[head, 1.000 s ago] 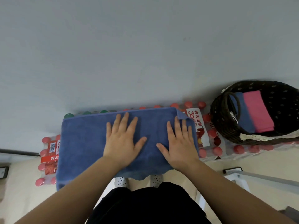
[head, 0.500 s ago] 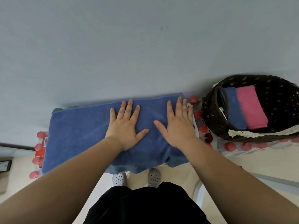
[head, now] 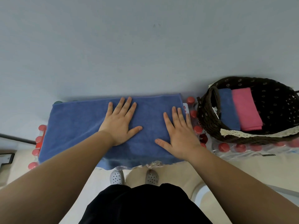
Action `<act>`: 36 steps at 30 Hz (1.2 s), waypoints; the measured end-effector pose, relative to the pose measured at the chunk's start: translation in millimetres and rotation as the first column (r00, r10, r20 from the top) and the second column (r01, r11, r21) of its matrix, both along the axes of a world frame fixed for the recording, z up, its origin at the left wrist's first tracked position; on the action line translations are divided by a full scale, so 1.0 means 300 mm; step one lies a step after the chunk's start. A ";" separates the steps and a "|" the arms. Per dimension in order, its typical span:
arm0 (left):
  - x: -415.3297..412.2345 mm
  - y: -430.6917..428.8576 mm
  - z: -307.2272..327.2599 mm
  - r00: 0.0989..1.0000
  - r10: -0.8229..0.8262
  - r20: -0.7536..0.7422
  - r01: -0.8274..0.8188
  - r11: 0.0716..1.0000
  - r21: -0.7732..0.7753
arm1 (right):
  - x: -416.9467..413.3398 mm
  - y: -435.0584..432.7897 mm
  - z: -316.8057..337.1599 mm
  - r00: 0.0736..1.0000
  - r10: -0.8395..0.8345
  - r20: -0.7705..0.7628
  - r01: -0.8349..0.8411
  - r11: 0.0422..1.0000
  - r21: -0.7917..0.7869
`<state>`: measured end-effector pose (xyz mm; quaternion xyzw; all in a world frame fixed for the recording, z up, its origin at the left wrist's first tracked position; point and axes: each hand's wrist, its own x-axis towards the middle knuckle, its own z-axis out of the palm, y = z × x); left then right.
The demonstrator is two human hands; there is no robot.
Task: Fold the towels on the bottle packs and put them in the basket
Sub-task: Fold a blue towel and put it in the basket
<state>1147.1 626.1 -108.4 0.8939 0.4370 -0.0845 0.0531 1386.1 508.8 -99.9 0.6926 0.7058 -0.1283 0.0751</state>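
A blue towel (head: 77,126) lies folded in a long rectangle over the packs of red-capped bottles (head: 193,113). My left hand (head: 121,122) rests flat on its middle, fingers spread. Flat near the towel's right end lies my right hand (head: 179,135), its fingers reaching the towel's right edge. Neither hand holds anything. To the right a dark woven basket (head: 208,123) stands on another bottle pack (head: 239,147). Inside it lie a folded blue towel (head: 228,110) and a folded pink towel (head: 246,109) side by side.
A plain grey wall (head: 145,46) rises directly behind the packs and basket. My feet in white perforated shoes (head: 117,177) stand on a beige floor below the towel's near edge. A dark bar (head: 16,139) sticks out at the far left.
Both hands have slid across the towel, the right one out towards its right end. The upturned corner seen at the right end one second ago now lies flat.
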 end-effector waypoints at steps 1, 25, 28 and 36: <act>-0.010 -0.017 0.006 0.999 0.037 0.015 -0.037 0.999 0.018 | -0.011 0.003 0.004 1.000 -0.010 0.019 0.010 1.000 0.002; -0.920 -0.052 -0.011 0.127 0.981 0.148 -0.282 0.179 -0.942 | -1.041 0.276 0.034 0.955 0.268 -0.129 -0.277 0.959 -0.065; -0.958 0.002 -0.042 0.162 0.977 0.138 -0.241 0.175 -0.955 | -1.083 0.270 0.001 0.976 0.215 -0.025 -0.216 0.974 -0.071; -1.000 0.093 -0.130 0.247 0.969 0.003 -0.174 0.047 -0.984 | -1.124 0.263 0.006 0.993 0.116 -0.005 -0.116 0.989 -0.089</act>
